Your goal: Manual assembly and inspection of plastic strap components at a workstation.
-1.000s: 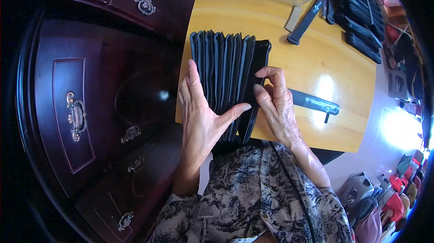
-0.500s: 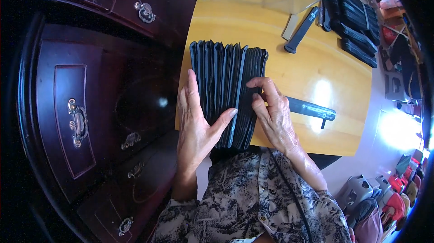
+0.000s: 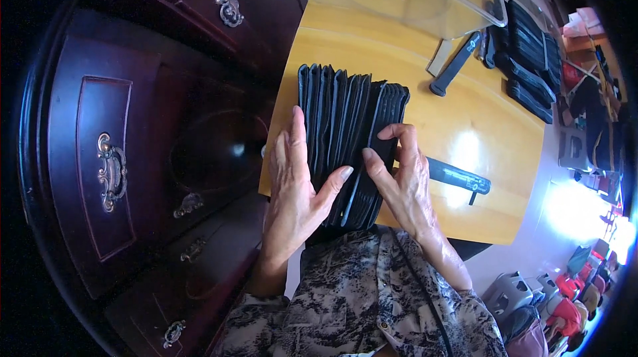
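A row of thin black flat sleeves (image 3: 332,121) stands packed on edge at the near side of the yellow table, their long sides running toward me. My left hand (image 3: 292,191) braces the row's left side with straight fingers, its thumb lying across the top edges. On the right part of the row, my right hand (image 3: 405,187) has its thumb and bent index finger on the sleeves; its other fingers are partly hidden. Just right of that hand lies a single black sleeve (image 3: 458,176) with pale print and a small dark tab.
A clear plastic bin (image 3: 399,8) stands at the table's far side. A black strip (image 3: 455,68), a beige strip (image 3: 438,58) and a pile of black sleeves (image 3: 531,45) lie at the far right. Dark wooden drawers (image 3: 106,171) border the left. Beyond the table are grey cases (image 3: 508,294).
My right thumb has moved left and onto the sleeves near the gap in the row. The left hand keeps its hold. The whole view has shifted slightly.
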Available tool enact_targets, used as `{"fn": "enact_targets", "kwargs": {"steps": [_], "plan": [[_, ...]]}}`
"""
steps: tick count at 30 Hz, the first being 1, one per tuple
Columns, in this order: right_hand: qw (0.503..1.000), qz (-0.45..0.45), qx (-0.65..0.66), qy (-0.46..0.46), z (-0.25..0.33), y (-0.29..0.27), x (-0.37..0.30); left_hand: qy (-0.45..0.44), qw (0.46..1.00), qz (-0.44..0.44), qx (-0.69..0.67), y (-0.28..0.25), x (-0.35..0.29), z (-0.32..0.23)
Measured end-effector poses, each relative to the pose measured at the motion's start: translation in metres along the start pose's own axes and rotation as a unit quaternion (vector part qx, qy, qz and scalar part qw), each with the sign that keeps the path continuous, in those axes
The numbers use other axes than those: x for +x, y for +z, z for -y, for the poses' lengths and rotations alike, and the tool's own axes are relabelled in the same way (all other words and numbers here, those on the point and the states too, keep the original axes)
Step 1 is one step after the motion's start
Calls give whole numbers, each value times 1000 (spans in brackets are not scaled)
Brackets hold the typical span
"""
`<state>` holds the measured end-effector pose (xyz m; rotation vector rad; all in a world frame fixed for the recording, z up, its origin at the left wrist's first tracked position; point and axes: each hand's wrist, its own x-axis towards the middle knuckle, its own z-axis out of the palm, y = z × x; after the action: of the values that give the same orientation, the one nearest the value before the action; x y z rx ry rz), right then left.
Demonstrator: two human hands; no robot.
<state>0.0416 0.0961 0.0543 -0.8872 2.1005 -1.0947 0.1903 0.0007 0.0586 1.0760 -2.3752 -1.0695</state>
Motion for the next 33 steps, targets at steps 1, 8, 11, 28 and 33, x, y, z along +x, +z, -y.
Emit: {"fn": "enact_targets", "kwargs": {"steps": [1,8,11,28,33], "plan": [[1000,1,4,2,1,0,0,3,1000,-2,2,0,0,1],[998,-21,52,15,3,2,-3,-1,1000,-7,-11,0,0,3],[996,5,-14,-89,-3,-2,1,3,1000,-7,-11,1,1,1],[998,-14,63,4,11,0,-4,-6,1000,-3,-29,1,-1,7],[995,3,-42,-90,10,2,-1,-4,1000,2,-26,0,-1,6]]}}
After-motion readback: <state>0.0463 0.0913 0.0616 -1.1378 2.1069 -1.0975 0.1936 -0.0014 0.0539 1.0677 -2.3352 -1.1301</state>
